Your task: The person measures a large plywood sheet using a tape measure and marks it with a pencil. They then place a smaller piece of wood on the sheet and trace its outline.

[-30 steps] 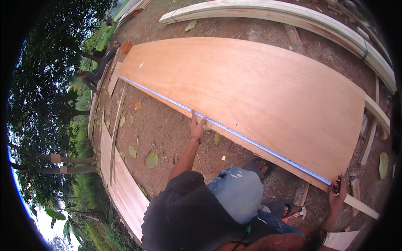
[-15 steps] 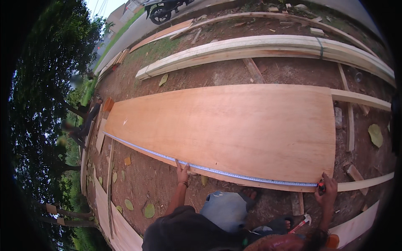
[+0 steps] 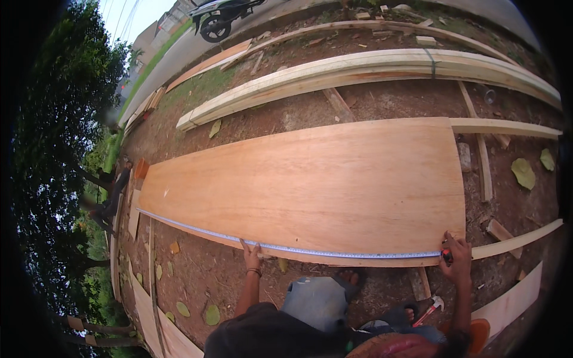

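A long plywood sheet (image 3: 310, 179) lies on wooden battens. A pale tape blade (image 3: 346, 252) runs along its near edge from the far left end to the red-and-black tape measure (image 3: 444, 257) at the right corner, gripped in my right hand (image 3: 456, 256). Partway along, my left hand (image 3: 251, 258) touches the blade and board edge with thumb and fingers apart. My bent knee in jeans (image 3: 313, 298) is below the near edge. A hammer with a red handle (image 3: 428, 312) lies on the dirt by my foot.
Bundled timber (image 3: 370, 62) lies beyond the sheet, battens (image 3: 483, 167) at right, more plywood (image 3: 161, 322) at lower left. An orange container (image 3: 142, 169) is at the far left end, another (image 3: 477, 334) at lower right. Another person (image 3: 107, 203) is at left near trees. A motorcycle (image 3: 215, 25) stands on the road.
The view has swung, so the sheet now lies nearly level across the picture and the road shows at top. Both my hands remain at the same places on the tape and board.
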Tool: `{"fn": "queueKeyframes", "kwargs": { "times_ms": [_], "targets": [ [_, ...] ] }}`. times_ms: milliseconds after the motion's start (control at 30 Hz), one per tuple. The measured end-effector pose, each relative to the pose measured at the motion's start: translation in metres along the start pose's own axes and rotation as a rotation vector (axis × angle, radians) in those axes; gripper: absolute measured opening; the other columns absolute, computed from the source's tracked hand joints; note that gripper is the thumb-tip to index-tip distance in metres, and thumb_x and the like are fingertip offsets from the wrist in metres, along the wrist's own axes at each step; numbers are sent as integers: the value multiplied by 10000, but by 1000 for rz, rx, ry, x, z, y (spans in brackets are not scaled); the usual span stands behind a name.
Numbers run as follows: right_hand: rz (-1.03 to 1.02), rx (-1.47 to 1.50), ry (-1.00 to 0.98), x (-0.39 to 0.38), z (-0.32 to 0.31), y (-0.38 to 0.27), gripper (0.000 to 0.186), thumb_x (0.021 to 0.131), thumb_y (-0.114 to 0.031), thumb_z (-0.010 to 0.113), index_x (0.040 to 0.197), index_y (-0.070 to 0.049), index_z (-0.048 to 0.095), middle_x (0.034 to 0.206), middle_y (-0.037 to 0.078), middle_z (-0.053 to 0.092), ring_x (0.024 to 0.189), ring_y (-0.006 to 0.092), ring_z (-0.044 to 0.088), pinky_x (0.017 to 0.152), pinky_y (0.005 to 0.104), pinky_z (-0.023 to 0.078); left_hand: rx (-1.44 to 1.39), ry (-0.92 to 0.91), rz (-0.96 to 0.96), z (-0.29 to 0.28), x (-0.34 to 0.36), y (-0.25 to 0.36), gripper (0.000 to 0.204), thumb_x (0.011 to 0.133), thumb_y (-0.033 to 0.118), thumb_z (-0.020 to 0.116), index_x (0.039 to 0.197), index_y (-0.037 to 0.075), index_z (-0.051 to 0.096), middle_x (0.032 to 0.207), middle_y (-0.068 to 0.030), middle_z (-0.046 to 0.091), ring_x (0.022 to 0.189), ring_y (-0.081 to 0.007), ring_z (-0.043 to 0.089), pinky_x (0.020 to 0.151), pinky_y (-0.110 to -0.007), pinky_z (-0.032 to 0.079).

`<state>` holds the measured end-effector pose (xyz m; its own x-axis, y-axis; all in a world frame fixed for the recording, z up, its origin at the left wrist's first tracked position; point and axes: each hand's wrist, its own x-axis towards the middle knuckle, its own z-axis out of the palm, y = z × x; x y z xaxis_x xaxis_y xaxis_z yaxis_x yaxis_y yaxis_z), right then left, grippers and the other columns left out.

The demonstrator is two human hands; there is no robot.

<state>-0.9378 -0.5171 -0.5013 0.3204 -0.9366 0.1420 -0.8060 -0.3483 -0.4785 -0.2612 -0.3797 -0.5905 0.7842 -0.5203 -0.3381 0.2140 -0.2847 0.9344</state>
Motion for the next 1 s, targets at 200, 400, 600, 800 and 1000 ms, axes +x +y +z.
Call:
{"fn": "queueKeyframes", "kwargs": {
  "times_ms": [200, 400, 600, 800, 1000],
  "targets": [
    [80, 104, -32, -1, 9, 2, 834, 703, -132, 725, 1503, -1, 528, 1052, 133, 713, 967, 314, 575, 946, 451, 403, 60, -31, 34, -24, 13, -8, 952, 981, 103, 676, 1699, 260, 71, 1538, -168, 457, 1264, -305, 549, 945, -452, 511],
    [264, 288, -105, -2, -5, 0, 853, 702, -100, 768, 1517, -25, 528, 1148, 112, 730, 972, 284, 583, 962, 416, 386, 41, -5, -32, -2, 8, -3, 958, 971, 11, 667, 1705, 211, 85, 1552, -176, 441, 1275, -299, 536, 997, -399, 504],
    [360, 292, -100, 5, 2, -6, 856, 712, -135, 814, 1521, -67, 538, 1262, 79, 714, 1005, 259, 594, 1011, 418, 343, 74, -51, 84, -31, 26, -20, 951, 1000, 164, 665, 1689, 391, 51, 1603, -174, 371, 1358, -389, 477, 910, -614, 524],
    [318, 179, -62, 6, 11, 12, 871, 728, -116, 806, 1548, -97, 512, 1168, 95, 701, 994, 259, 594, 1008, 425, 369, 51, -6, 117, -9, 24, -36, 952, 989, 92, 662, 1698, 328, 71, 1584, -192, 383, 1304, -395, 527, 896, -551, 571],
    [279, 332, -142, -4, 18, 5, 891, 778, 44, 744, 1600, -81, 424, 1239, 174, 671, 978, 260, 612, 890, 374, 519, 331, 91, 255, -40, 35, -26, 969, 914, 292, 781, 1685, 188, 204, 1469, -310, 369, 1366, -408, 470, 1129, -453, 424]
  ]
}}
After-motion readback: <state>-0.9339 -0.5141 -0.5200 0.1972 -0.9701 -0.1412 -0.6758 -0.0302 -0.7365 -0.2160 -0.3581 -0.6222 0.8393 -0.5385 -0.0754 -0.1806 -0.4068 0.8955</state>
